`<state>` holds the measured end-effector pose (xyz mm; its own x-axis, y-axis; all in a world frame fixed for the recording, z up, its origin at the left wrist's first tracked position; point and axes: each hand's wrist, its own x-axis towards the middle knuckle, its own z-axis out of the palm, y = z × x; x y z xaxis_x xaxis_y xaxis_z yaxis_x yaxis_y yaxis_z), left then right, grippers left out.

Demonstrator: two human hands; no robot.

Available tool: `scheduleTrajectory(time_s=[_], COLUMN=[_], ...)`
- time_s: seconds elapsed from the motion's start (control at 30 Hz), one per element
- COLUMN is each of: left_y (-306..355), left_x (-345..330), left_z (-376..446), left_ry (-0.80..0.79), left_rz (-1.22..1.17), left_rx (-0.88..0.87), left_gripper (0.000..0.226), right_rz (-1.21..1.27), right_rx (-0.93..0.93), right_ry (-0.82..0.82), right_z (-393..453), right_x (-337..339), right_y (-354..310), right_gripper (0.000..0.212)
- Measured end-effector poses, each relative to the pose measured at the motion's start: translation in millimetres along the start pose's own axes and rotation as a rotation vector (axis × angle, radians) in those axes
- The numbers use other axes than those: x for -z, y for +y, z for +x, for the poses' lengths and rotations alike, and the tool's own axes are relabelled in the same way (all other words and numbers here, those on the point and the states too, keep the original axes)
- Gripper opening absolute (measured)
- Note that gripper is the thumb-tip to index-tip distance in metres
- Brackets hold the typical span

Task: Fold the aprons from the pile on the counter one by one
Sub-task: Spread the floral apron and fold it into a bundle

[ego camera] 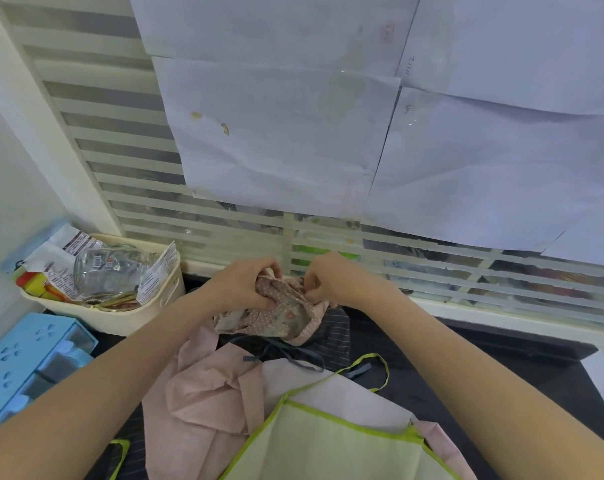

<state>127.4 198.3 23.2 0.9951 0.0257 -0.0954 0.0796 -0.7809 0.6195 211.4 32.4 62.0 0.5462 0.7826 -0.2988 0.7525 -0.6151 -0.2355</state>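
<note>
A pink floral apron (286, 313) is bunched up at the back of the dark counter (501, 368). My left hand (245, 285) grips its left side with curled fingers. My right hand (328, 280) pinches its right edge. Both hands hold it just above the pile. Below lie a plain pink apron (203, 400), a pale green apron with lime trim (328, 441) and a dark striped apron (331, 336) with grey ties. Part of the floral apron is hidden behind my hands.
A cream basket (127, 317) with a glass jar (110, 268) and packets stands at the back left. A blue plastic organiser (23, 362) sits at the left. A striped window with taped paper sheets (293, 126) rises right behind the counter.
</note>
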Motion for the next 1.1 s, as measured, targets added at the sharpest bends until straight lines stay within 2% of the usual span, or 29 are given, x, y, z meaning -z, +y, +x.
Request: scheduleTrajectory(time_s=[0.13,0.23,0.27,0.33,0.4,0.47,0.53,0.63,0.77,0.9,0.97,1.03,1.1], left_y=[5,16,18,21,21,20,17,14,18,20,18,17,14], left_x=[-1,-2,-2,-2,0,1,-2,-6,0,2,2,-2,-10], left_z=[1,1,1,3,5,5,4,4,3,-1,-6,-12,-19], left_ry=[-0.003,0.031,0.039,0.04,0.021,0.0,0.026,0.036,-0.096,-0.172,-0.204,-0.132,0.079], left_rz=[0.013,-0.058,-0.076,-0.07,0.009,0.185,0.34,0.429,0.289,0.29,0.326,0.338,0.367], left_rx=[-0.055,-0.108,-0.121,-0.149,-0.201,-0.273,-0.36,-0.467,-0.315,-0.308,-0.314,-0.347,-0.487], left_gripper=[0.04,0.043,0.043,0.042,0.042,0.032,0.021,0.026,0.032,0.035,0.033,0.03,0.023], right_rz=[-0.229,-0.062,0.068,0.239,0.243,0.194,0.194,0.234,0.21,0.263,0.282,0.322,0.444], right_rx=[0.041,0.101,0.108,0.104,0.055,0.01,-0.003,0.014,0.036,0.02,0.013,-0.016,-0.07], right_ry=[0.109,0.152,0.13,0.081,0.082,0.066,0.002,-0.098,-0.162,-0.201,-0.231,-0.245,-0.228], right_z=[6,10,12,15,16,17,15,9,6,7,8,9,7], right_x=[-19,-32,-34,-37,-42,-45,-47,-42,-30,-17,-16,-20,-25], right_y=[-1,5,7,14,22,29,31,32,36,41,45,53,64], right_gripper=[0.051,0.063,0.062,0.046,0.027,0.019,0.021,0.022,0.021,0.034,0.031,0.021,0.009])
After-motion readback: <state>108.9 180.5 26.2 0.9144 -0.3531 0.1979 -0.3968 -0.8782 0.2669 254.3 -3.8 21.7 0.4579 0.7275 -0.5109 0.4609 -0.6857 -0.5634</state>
